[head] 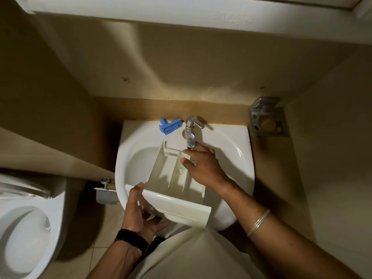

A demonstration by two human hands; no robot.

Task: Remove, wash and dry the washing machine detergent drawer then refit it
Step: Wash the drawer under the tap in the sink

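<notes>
We see one drawer [173, 178] lying lengthwise toward one tap [190, 135]; left hand [141, 210] grips its front, right hand [203, 164] fingers spread inside

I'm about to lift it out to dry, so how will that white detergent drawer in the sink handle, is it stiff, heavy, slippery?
The detergent drawer looks like thin moulded plastic with dividers, so probably stiff and light. It sits under the tap, so it may be wet and slippery. It overhangs the sink rim, held by the left hand, so it could tip if released.
</notes>
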